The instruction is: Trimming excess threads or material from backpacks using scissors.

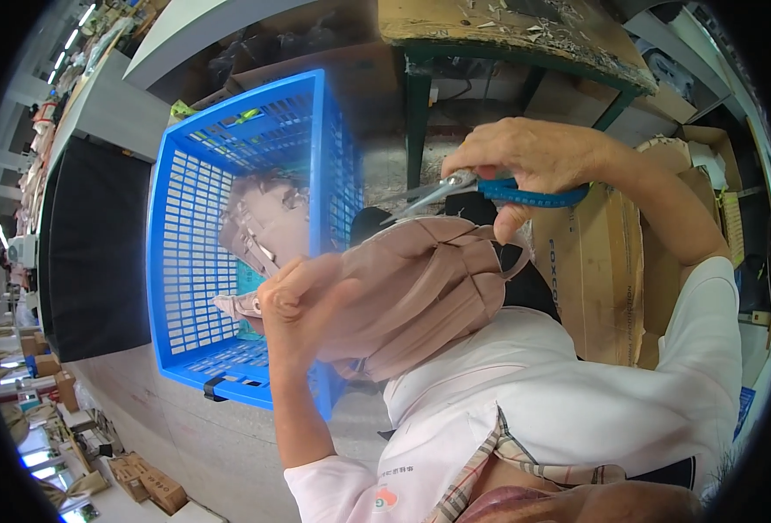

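A dusty-pink bag (412,292), apparently a backpack with a loop handle and gathered folds, lies across my lap. My left hand (303,301), somewhat blurred, grips its left end; a strap end with a small metal fitting (244,303) sticks out past that hand. Above the bag, my right hand (534,166) holds scissors (512,190) with blue handles. Their metal blades point left, slightly apart, close over the bag's upper edge. Whether the tips touch the fabric I cannot tell.
Directly left stands a blue plastic crate (316,157) containing another pink bag (268,218). A worn workbench (525,35) with green legs and scattered scraps is ahead. Cardboard (595,279) stands at my right. Beyond the crate is a black panel (98,253).
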`<act>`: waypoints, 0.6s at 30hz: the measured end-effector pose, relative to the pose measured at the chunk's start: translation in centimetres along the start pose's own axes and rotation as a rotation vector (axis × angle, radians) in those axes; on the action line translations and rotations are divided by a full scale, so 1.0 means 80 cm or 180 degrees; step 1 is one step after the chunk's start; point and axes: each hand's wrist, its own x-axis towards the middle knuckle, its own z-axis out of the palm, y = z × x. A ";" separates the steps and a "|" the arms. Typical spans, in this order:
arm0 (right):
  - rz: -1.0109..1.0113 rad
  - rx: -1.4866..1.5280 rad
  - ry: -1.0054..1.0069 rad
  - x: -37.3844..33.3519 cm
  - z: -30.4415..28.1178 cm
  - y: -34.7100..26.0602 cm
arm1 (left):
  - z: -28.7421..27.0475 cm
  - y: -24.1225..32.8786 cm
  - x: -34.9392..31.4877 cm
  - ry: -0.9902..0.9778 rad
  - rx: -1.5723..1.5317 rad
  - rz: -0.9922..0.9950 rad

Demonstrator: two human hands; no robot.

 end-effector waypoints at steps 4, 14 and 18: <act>-0.0025 0.0175 -0.0118 0.004 0.015 0.005 | 0.003 -0.002 0.000 0.0084 -0.0075 0.0178; -0.0153 0.0217 -0.0338 0.009 0.019 0.007 | 0.003 -0.003 -0.003 0.0109 0.0039 0.0048; -0.0123 0.0744 0.0191 -0.001 0.026 0.007 | 0.005 -0.003 -0.004 0.0145 0.0023 -0.0170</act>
